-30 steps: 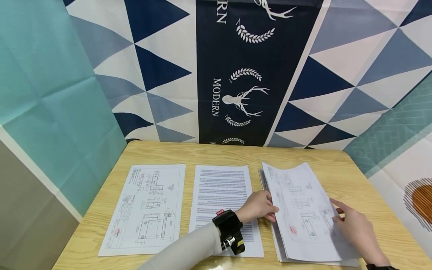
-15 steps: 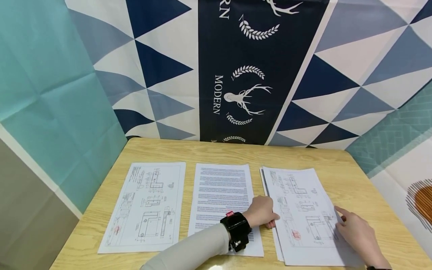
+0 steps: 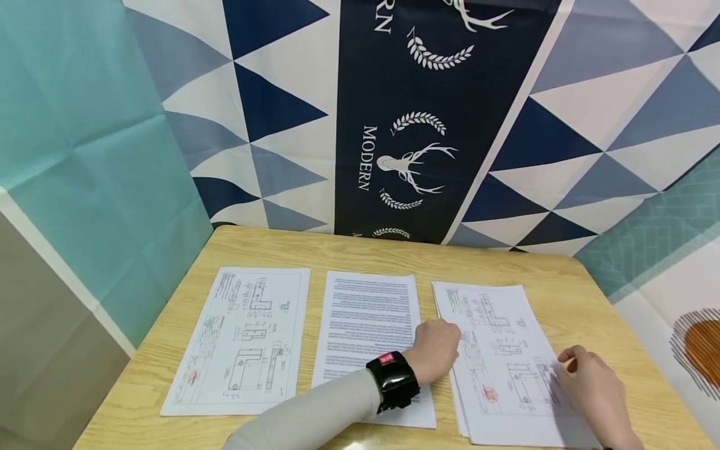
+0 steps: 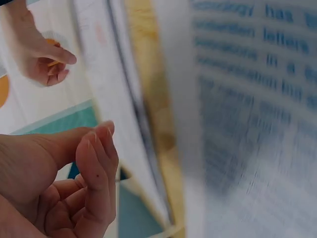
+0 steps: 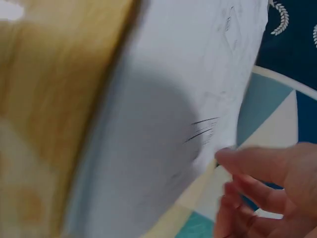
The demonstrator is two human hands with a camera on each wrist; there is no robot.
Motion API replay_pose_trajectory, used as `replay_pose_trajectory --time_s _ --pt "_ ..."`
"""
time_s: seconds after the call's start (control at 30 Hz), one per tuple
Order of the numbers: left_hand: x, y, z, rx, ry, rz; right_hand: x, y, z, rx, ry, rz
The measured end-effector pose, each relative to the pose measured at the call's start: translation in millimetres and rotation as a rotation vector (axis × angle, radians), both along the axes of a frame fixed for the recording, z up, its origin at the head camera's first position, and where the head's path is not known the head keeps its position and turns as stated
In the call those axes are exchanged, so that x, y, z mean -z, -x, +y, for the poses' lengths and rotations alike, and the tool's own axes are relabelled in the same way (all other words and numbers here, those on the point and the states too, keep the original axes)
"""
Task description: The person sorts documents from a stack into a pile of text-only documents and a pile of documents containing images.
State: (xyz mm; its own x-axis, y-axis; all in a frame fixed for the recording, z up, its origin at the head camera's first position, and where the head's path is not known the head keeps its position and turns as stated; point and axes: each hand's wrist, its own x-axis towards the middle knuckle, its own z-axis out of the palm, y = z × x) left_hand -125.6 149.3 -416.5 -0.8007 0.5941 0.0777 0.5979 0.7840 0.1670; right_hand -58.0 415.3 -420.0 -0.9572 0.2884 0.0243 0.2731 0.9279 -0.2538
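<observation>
- Whereas the top sheet (image 3: 495,369) was bowed up a second ago, it now lies flat on the right-hand stack (image 3: 460,409).
- Half a second ago it sat offset to the right; now its far end looks nearly flush with the sheets below. Near the close end, lower edges still show along the left side.
- Left hand (image 3: 437,351): at the stack's left edge, over the gap to the text sheet (image 3: 365,325). Fingertips reached the paper's edge earlier; now fingers are curled in, thumb tip meeting them, no paper between.
- Right hand (image 3: 595,390): beside the stack's right edge, roughly same spot as half a second ago. Fingers loosely curled, gap between thumb and fingers, nothing held. Thumb tip is close to the edge; can't tell if it touches.
- Text sheet: middle of the table (image 3: 382,253), unmoved, partly under the left forearm (image 3: 320,409).
- Left drawing (image 3: 242,340): flat on the table, well apart from both hands, unmoved.
</observation>
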Motion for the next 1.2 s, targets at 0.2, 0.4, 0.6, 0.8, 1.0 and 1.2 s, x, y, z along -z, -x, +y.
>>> replay_pose_trajectory --time_s 0.2,0.4,0.6,0.8,1.0,1.2 --pt "-22.7 8.2 -41.7 0.014 -0.127 0.078 -12.7 4.8 -56 -0.201 -0.029 0.395" --pt "-29.0 16.6 -101.6 -0.053 -0.2 0.097 -21.5 23.0 -151 -0.401 0.059 0.63" --pt "-21.9 16.9 -167.7 -0.2 -0.267 0.201 -13.1 38.6 -235 -0.537 0.136 0.521" --pt "-10.1 15.9 -235.8 -0.336 -0.291 0.227 5.3 46.7 -295 -0.625 0.088 0.288" --pt "9.8 10.0 -319.8 -0.491 -0.156 0.226 13.7 44.6 -347 -0.728 0.168 0.017" --pt "27.6 -11.6 -379.8 -0.695 -0.128 -0.07 17.2 42.2 -389 -0.777 0.134 -0.12"
